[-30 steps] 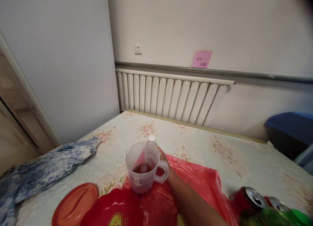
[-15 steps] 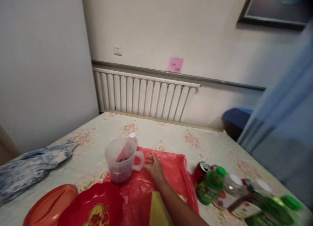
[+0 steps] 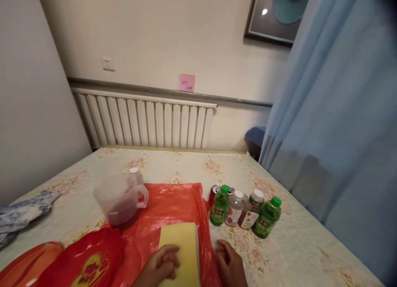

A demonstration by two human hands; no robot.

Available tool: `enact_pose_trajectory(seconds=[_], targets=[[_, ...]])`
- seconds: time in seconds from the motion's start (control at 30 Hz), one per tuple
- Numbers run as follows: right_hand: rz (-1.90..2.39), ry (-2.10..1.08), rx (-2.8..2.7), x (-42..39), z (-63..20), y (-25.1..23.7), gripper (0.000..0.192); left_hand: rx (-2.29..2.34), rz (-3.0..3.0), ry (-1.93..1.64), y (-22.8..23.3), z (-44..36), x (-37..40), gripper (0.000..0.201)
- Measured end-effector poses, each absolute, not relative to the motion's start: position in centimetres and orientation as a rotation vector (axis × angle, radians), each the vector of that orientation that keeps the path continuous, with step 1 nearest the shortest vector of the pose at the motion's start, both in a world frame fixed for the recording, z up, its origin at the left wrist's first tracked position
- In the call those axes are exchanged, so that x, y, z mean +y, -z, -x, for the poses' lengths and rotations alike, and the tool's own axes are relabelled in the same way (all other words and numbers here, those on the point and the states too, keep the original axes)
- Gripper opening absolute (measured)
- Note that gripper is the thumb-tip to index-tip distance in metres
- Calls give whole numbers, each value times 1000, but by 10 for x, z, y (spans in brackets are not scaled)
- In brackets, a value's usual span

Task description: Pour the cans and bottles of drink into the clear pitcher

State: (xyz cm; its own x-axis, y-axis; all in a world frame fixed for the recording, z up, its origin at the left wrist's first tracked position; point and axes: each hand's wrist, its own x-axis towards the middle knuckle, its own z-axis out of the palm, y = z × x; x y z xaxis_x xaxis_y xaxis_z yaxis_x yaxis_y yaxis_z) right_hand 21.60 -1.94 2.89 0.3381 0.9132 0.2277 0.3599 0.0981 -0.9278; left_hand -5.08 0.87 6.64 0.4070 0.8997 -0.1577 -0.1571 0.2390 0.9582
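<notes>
My left hand (image 3: 163, 265) rests over a yellow pad or booklet (image 3: 185, 239), its fingers loosely bent with gaps between them. To the right of the pad is my right hand (image 3: 230, 263), fingers curled and thumb apart, at the edge of a red plastic sheet or bag (image 3: 173, 200). Neither hand visibly holds anything. A translucent plastic jug (image 3: 116, 198) with a handle stands at the sheet's left side, a small white-capped bottle (image 3: 135, 177) behind it. At lower left lies a red scalloped dish (image 3: 108, 245) with a yellow print.
Right of the sheet stand a green bottle (image 3: 219, 208), white-capped bottles (image 3: 235, 208), another green bottle (image 3: 266, 221) and drink cans (image 3: 214, 192). An orange lid or plate (image 3: 31, 262) and patterned cloth (image 3: 25, 214) lie left. A blue curtain (image 3: 335, 125) hangs right.
The view has turned right. My right hand has drawn back from beside the jug's handle to the right of the yellow pad. My left hand has come into view over the pad.
</notes>
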Motion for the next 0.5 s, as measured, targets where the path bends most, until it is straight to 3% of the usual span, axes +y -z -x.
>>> enact_pose_trajectory(seconds=[0.1,0.33,0.5], targets=[[1528,-457,-1211,-28,-235,-19,32,1047,-1231,-944,-85,-2,33,56],[1444,-315,-1334,-28,-241,-4,23,1160,-1628,-1078,-114,-108,84,89],[1435,-293,-1374,-27,-243,1,22,1199,-1790,-1103,-123,-151,111,87]])
